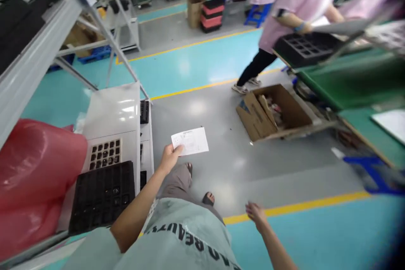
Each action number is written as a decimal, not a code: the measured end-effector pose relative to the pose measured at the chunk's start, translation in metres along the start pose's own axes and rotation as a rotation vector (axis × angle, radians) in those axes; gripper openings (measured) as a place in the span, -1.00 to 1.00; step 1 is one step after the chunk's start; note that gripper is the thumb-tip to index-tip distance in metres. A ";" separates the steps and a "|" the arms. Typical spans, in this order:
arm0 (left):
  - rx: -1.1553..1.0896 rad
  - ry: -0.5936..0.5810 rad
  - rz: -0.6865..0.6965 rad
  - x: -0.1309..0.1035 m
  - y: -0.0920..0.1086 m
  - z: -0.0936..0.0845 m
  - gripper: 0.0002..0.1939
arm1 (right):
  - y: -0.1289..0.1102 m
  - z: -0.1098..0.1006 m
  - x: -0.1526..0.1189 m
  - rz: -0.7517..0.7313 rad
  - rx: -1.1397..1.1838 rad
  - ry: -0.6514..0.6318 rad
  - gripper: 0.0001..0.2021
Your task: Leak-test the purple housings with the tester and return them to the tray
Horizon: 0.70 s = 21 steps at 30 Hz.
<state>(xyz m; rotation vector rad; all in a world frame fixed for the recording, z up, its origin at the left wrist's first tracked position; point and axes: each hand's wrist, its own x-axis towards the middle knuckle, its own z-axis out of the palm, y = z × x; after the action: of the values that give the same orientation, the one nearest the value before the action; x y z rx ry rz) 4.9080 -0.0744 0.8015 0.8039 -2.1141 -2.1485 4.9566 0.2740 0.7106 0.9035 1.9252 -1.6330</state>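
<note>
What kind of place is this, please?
Probably a factory or packing workshop: it shows black trays, a green work table, and yellow lines marked on the floor.

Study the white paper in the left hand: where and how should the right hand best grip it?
I'd pinch the white paper at its right edge, thumb on top, the right hand coming from the right: the sheet is thin and flat, that edge is free, and the left hand covers only the near left corner.

White paper (192,141) in left hand (171,157), cardboard box (257,119) on grey floor (202,185)
</note>
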 end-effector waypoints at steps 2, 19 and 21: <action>-0.056 0.058 -0.020 0.036 0.003 -0.020 -0.36 | -0.086 0.055 0.069 -0.040 -0.045 -0.135 -0.56; -0.031 -0.005 0.019 0.563 0.235 -0.175 -0.54 | -0.592 0.557 0.287 -0.486 -0.230 -0.769 -0.43; 0.008 0.077 0.036 0.635 0.251 -0.185 -0.57 | -0.636 0.596 0.334 -0.519 -0.268 -0.816 -0.44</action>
<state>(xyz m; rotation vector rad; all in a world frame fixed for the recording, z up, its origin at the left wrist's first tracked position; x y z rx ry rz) 4.3419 -0.4974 0.8309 0.8288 -2.0856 -2.0585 4.2238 -0.2986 0.7915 -0.3784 1.7503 -1.5799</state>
